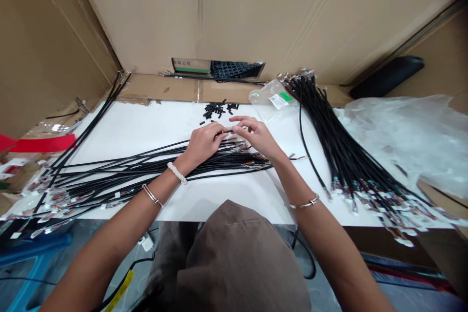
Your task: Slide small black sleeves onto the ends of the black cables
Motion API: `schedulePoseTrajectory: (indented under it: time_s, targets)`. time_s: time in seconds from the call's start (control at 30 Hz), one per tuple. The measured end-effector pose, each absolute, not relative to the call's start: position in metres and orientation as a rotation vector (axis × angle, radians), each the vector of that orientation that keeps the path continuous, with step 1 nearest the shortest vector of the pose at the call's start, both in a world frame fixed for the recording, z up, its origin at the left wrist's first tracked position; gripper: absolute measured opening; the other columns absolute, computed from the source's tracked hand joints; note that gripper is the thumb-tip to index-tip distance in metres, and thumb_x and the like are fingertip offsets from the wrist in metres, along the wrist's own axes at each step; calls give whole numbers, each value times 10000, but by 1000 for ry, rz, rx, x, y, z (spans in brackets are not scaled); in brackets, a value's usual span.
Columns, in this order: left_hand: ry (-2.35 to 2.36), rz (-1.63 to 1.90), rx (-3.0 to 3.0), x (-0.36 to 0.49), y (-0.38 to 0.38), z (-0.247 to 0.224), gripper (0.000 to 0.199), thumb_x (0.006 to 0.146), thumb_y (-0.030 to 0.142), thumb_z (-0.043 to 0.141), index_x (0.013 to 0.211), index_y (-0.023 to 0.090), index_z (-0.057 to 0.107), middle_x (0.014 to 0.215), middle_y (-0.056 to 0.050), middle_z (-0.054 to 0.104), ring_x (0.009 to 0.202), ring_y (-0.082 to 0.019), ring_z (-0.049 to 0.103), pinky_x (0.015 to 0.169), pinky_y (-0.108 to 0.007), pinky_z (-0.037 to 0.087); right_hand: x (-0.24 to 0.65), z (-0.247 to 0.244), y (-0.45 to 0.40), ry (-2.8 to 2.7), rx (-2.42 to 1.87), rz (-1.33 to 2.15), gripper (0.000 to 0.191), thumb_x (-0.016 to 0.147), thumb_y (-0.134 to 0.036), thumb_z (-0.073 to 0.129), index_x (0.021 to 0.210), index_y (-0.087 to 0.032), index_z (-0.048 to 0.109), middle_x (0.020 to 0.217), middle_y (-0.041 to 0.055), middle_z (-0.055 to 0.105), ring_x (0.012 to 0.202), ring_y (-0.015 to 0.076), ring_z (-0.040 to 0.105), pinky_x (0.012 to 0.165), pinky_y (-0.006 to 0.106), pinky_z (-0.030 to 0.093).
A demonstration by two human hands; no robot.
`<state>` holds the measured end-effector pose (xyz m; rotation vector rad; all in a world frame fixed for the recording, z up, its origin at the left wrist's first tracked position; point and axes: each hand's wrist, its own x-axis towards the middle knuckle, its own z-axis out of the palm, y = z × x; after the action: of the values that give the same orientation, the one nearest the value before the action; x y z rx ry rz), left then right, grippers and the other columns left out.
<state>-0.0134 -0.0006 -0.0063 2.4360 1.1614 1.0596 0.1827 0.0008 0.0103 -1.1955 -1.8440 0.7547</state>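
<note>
My left hand (205, 141) is closed round the end of a black cable (225, 131), gripping it between thumb and fingers. At that cable's tip is my right hand (255, 135), thumb and index finger pinched together while the other fingers reach out. Whatever sits in that pinch is too small to name. Under both wrists lies a bundle of black cables (146, 175) with loose coloured wires at the ends. Just beyond my hands is a small pile of short black tube pieces (215, 109).
A thick bundle of black cables (325, 122) with white connectors fans out on the right. Beside it lie a clear plastic bag (272, 100) and crumpled plastic sheeting (405, 131). Cardboard walls (256, 14) enclose the white table (234, 200). More cables (98, 114) lie at left.
</note>
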Motion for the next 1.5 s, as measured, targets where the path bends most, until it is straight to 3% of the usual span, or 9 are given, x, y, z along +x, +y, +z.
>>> schedulePoseTrajectory:
  time_s: [0.27, 0.43, 0.67, 0.73, 0.8, 0.93, 1.13, 1.33, 1.5]
  targets:
    - [1187, 996, 2498, -11, -3, -4, 196, 964, 286, 487, 1076, 196, 620, 1010, -50, 666, 880, -167, 624, 693, -250, 427, 180, 6, 3, -1798, -1148, 718, 300, 839, -485, 613, 713, -212, 622, 1103, 72, 671, 1040, 224, 595, 720, 331, 441]
    - [1185, 1036, 2487, -11, -2, -4, 195, 974, 291, 471, 936, 186, 632, 915, -40, 670, 837, -163, 622, 692, -250, 422, 174, 8, 0, -1843, -1132, 651, 290, 863, -465, 592, 709, -219, 605, 1122, 66, 678, 1082, 235, 577, 800, 368, 441]
    - [1198, 1037, 2403, -15, 1, -2, 165, 959, 256, 488, 943, 186, 636, 930, -44, 678, 866, -175, 622, 756, -270, 450, 188, 8, 12, -1779, -1180, 711, 320, 919, -490, 488, 815, -231, 645, 1102, 40, 698, 1062, 220, 593, 853, 367, 447]
    - [1179, 1046, 2382, -14, 0, -1, 164, 956, 241, 486, 992, 179, 634, 969, -53, 675, 891, -179, 622, 776, -276, 459, 195, 3, 24, -1782, -1230, 614, 352, 962, -453, 396, 894, -234, 663, 1049, 44, 701, 1029, 215, 598, 901, 380, 436]
    - [1169, 1056, 2360, -13, -1, -1, 190, 950, 216, 484, 1073, 172, 621, 1022, -63, 668, 904, -179, 621, 795, -282, 467, 201, -3, 39, -1892, -1348, 390, 260, 930, -364, 467, 902, -221, 682, 991, 61, 697, 949, 233, 593, 910, 406, 427]
    - [1129, 1005, 2352, -9, -3, 0, 288, 947, 152, 440, 1188, 180, 596, 1074, -68, 648, 900, -169, 618, 809, -286, 480, 202, -16, 61, -2232, -1538, 115, 242, 873, -202, 525, 1026, -184, 710, 1090, 115, 662, 991, 272, 541, 910, 424, 410]
    - [1014, 982, 2368, -5, -2, 0, 363, 941, 97, 395, 1237, 177, 591, 1024, -70, 605, 926, -171, 593, 851, -303, 484, 192, -22, 66, -2316, -1646, -25, 206, 879, -150, 495, 925, -125, 695, 1044, 143, 646, 1003, 275, 508, 894, 379, 399]
    - [1024, 1031, 2412, -6, -2, -1, 263, 975, 273, 465, 1127, 203, 668, 1026, -67, 573, 879, -153, 593, 812, -274, 490, 205, -16, 52, -2061, -1554, 231, 145, 891, -194, 440, 885, -154, 579, 959, 146, 671, 947, 268, 547, 841, 385, 417]
    - [1054, 1095, 2490, -8, -2, -6, 272, 981, 295, 452, 1057, 199, 695, 1011, -64, 577, 821, -130, 591, 756, -245, 491, 199, -2, 26, -1741, -1315, 736, 175, 946, -371, 371, 924, -209, 433, 843, 50, 677, 618, 151, 557, 670, 304, 449]
